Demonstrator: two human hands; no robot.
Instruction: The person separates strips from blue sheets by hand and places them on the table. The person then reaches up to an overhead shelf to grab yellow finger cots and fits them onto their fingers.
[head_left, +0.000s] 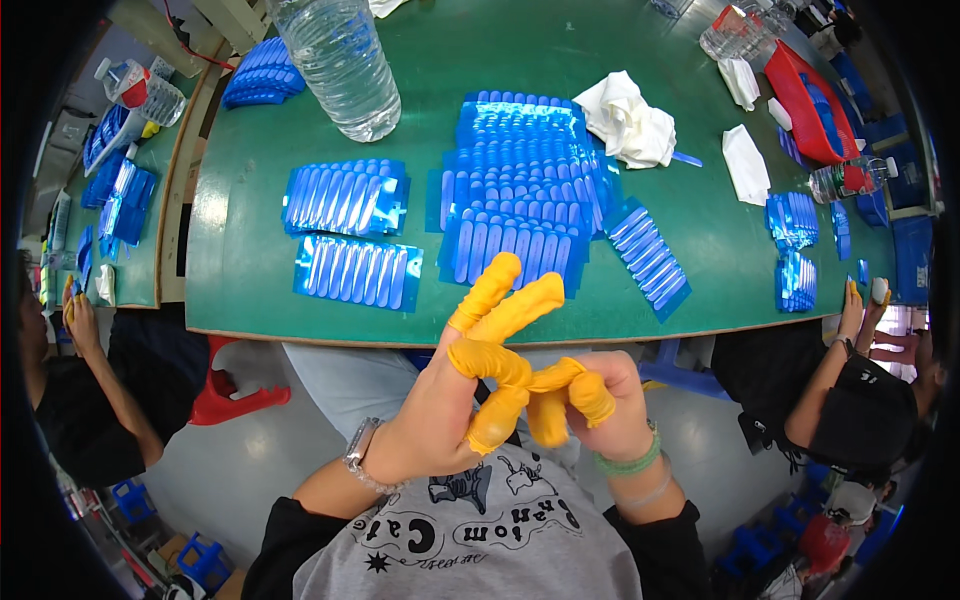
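Note:
Yellow finger cots cover fingers on both my hands, which meet in front of my chest near the table edge. My left hand (437, 405) has two fingers stretched out toward the table. Its thumb and another finger pinch a yellow finger cot (553, 376) at my right hand's fingertip. The fingers of my right hand (618, 407) are curled together; anything between them is hidden. Beyond my hands lies a large overlapping pile of blue strip sheets (520, 190). Smaller stacks of blue strip sheets (358, 272) sit left of it, and a tilted blue strip sheet (648, 258) lies right.
A large water bottle (345, 75) stands on the green table (250, 300) at the back left. Crumpled white tissue (628, 120) lies beside the pile. A red basket (805, 100) is at the far right. Other people sit at left and right.

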